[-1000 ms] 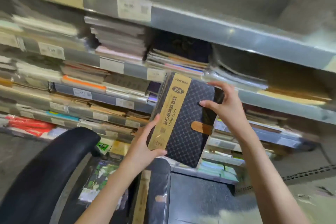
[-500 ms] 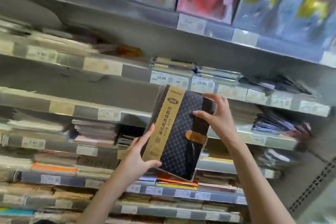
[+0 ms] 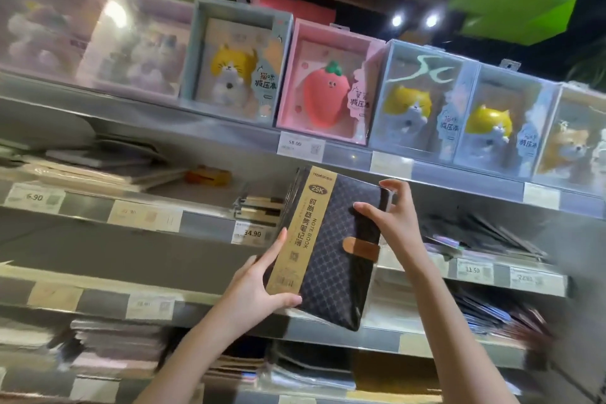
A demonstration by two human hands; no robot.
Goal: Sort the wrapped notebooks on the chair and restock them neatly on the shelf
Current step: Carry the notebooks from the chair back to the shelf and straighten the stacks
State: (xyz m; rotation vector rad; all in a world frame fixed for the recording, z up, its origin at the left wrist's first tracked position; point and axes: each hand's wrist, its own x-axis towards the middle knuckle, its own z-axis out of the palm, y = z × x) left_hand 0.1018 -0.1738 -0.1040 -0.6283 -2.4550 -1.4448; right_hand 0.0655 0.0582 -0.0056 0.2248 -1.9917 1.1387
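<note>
The wrapped notebook (image 3: 341, 249), dark with a diamond pattern, a tan band down its left side reading "25K NOTE BOOK" and a brown strap tab, is held up in the air in front of the shelf (image 3: 203, 223), tilted a bit so the top leans right. Looks like a few stacked together, going by the edges at the top left, but it's hard to say how many. The left hand (image 3: 259, 289) grips the bottom left corner, thumb across the front over the tan band, fingers behind. The right hand (image 3: 393, 220) pinches the upper right edge, thumb on the cover and fingers curled over the top corner. Just behind the notebook's left edge sits a small stack of notebooks (image 3: 259, 207) above a 34.90 price tag (image 3: 252, 233). One level up there's a row of boxed squishy toys, including a pink strawberry box (image 3: 328, 88) over a 58.00 tag (image 3: 300, 144).
</note>
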